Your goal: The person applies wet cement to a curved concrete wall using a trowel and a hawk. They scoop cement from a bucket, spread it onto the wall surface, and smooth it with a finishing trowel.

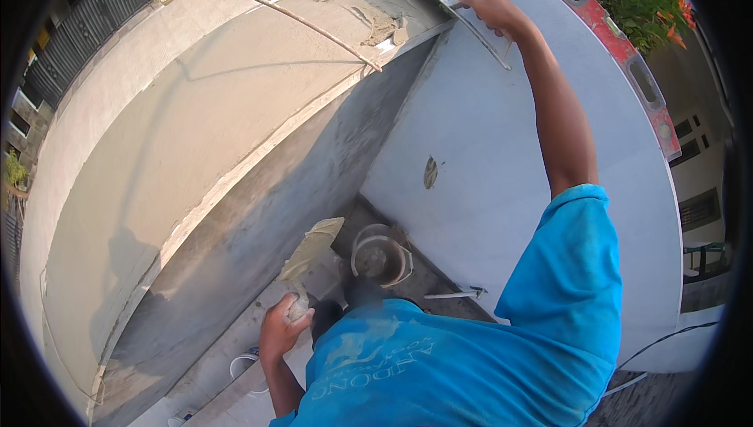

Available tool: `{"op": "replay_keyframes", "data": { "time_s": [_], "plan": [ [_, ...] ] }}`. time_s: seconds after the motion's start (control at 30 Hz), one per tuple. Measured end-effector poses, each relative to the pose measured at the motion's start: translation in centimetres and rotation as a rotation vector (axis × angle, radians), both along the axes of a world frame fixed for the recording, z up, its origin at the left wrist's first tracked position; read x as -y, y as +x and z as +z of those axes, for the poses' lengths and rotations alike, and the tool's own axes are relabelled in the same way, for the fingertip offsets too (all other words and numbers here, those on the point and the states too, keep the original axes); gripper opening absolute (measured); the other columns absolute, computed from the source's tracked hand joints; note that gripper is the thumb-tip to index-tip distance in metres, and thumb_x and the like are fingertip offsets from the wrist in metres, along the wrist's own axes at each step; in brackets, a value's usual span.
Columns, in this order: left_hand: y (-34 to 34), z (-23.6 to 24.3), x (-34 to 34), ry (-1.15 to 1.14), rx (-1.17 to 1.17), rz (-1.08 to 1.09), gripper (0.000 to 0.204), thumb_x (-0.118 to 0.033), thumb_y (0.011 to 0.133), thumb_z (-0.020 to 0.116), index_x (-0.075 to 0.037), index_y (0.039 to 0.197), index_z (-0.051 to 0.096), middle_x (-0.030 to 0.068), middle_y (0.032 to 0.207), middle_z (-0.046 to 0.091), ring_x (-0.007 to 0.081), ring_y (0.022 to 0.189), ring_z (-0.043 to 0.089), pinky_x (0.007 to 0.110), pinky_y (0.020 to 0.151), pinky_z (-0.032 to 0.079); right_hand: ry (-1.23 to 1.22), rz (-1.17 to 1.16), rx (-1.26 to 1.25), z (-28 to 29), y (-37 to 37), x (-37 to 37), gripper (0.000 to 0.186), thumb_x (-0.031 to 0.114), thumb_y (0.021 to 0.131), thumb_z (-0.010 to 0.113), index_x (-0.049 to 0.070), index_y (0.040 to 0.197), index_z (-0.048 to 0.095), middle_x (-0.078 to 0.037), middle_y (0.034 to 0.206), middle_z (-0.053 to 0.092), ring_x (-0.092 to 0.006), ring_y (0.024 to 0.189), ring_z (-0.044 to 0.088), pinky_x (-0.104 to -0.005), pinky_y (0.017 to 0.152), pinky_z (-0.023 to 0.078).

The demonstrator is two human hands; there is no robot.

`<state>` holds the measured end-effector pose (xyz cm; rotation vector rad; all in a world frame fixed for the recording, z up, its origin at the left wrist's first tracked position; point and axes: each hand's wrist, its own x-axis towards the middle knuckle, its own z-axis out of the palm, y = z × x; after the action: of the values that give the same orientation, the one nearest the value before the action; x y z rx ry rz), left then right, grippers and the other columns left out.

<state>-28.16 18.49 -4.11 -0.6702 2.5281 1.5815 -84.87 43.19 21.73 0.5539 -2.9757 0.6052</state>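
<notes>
My right hand (496,13) reaches far out with its fingers closed round the handle of a long flat trowel (482,39). The trowel is seen nearly edge-on, at the corner where the plastered wall top (235,74) meets the pale wall (502,152). Beside its far end lies a rough patch of wet mortar (380,29). Low down near my body, my left hand (280,329) is closed on a mortar-caked handle. A cream-smeared flat blade (314,245) extends beyond that hand; whether handle and blade are one tool is hard to tell.
Below stands a bucket (406,264) with grey contents, near another tool (455,294) on the ground. A bent rod (306,25) crosses the wall top. A red spirit level (608,39) rests along the pale wall's upper edge. A white container (245,364) sits at lower left.
</notes>
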Motion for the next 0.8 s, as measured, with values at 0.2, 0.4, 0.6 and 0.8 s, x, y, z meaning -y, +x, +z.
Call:
{"op": "replay_keyframes", "data": {
  "time_s": [0.2,0.4,0.6,0.8],
  "plan": [
    [0.5,-0.9,0.0,0.017,-0.017,-0.009,0.036,-0.026,0.082,0.080,0.000,0.098,0.061,0.0188,0.075,0.063,0.0348,0.066,0.061,0.041,0.066,0.050,-0.081,-0.014,0.061,-0.7,-0.1,2.5,0.053,0.048,0.101,0.056,0.004,0.127,0.068,0.000,0.074,0.039,-0.0091,0.052,0.030,-0.0303,0.043,0.022],
    [1.6,-1.5,-0.1,0.051,-0.032,0.031,0.036,-0.025,0.082,0.080,0.001,0.099,0.062,0.0180,0.075,0.064,0.0314,0.065,0.062,0.039,0.065,0.050,0.085,0.080,-0.010,-0.1,0.2,5.2,0.054,0.048,0.099,0.053,0.001,0.116,0.074,-0.014,0.076,0.059,-0.0201,0.054,0.054,-0.0393,0.051,0.043],
    [1.1,-1.2,-0.2,0.027,-0.059,-0.002,0.036,-0.025,0.082,0.080,0.000,0.098,0.062,0.0175,0.076,0.064,0.0319,0.065,0.061,0.040,0.065,0.050,0.357,0.230,-0.417,-3.1,-5.6,8.5,0.051,0.047,0.099,0.053,0.003,0.114,0.074,-0.010,0.083,0.053,-0.0218,0.065,0.047,-0.0375,0.056,0.037],
    [0.9,-1.0,-0.8,0.040,-0.022,0.007,0.035,-0.027,0.082,0.079,-0.001,0.097,0.061,0.0170,0.076,0.064,0.0320,0.065,0.061,0.040,0.065,0.050,0.278,0.350,-0.311,-1.8,0.4,13.2,0.051,0.046,0.098,0.054,0.001,0.107,0.077,-0.022,0.098,0.075,-0.0373,0.090,0.072,-0.0461,0.080,0.056]
  ]
}}
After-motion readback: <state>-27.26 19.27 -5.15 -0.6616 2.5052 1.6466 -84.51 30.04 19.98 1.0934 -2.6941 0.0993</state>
